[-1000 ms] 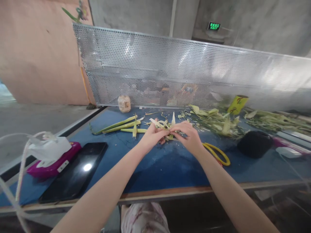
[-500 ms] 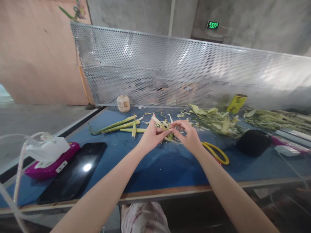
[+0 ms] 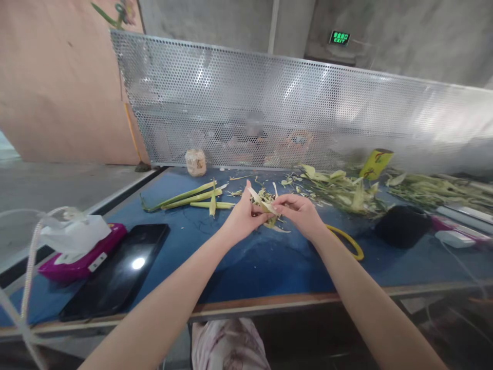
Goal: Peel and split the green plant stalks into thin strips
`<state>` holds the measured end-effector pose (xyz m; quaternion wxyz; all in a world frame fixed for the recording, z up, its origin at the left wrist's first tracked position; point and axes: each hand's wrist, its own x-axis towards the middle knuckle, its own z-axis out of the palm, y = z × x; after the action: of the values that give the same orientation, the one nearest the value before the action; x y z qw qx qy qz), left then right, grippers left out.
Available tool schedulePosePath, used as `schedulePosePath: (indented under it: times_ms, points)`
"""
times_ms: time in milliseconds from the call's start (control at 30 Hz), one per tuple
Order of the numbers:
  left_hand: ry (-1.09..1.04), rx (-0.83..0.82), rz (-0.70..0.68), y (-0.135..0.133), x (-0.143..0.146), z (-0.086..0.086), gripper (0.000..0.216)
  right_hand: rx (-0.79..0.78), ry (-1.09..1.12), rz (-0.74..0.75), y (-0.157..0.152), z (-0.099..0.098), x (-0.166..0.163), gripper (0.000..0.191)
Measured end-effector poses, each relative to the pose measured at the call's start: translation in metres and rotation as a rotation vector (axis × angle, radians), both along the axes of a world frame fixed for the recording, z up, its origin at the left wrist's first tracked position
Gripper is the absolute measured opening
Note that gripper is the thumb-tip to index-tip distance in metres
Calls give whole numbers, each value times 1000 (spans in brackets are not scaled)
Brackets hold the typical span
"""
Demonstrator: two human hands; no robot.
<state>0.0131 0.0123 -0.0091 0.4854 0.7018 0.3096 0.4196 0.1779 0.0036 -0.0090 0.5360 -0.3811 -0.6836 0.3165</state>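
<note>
My left hand (image 3: 242,218) and my right hand (image 3: 302,215) meet over the blue table (image 3: 269,262), both pinched on a small pale leaf piece (image 3: 262,202) with curled strips sticking up from it. My left hand grips it from the left, its thumb raised. From the right, my other hand's fingertips close on one strip. Leaf scraps (image 3: 275,226) lie on the table just under the hands. Yellow-handled scissors (image 3: 348,240) lie right behind my right wrist.
Long green stalks (image 3: 185,198) lie to the left of the hands, a heap of leaves (image 3: 342,190) to the right. A black tablet (image 3: 117,270), a purple tissue box (image 3: 79,246), a black pouch (image 3: 402,226), a yellow cup (image 3: 375,163) and a jar (image 3: 195,162) stand around. A perforated metal screen (image 3: 308,113) backs the table.
Both hands stayed together on the leaf piece. My right hand's fingers shifted from spread to a pinch on a strip, and the piece turned slightly in my left hand.
</note>
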Motion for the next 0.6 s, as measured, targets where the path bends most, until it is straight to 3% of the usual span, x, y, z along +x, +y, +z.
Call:
schedulePosePath:
  times_ms: [167, 300, 600]
  points:
    - [-9, -5, 35, 2, -2, 1, 105, 158, -269, 19, -7, 7, 3, 10]
    - [-22, 1, 37, 4, -2, 2, 106, 312, -563, -147, -12, 8, 2, 7]
    - [71, 88, 132, 6, -3, -3, 102, 431, -754, -300, -15, 3, -1, 8]
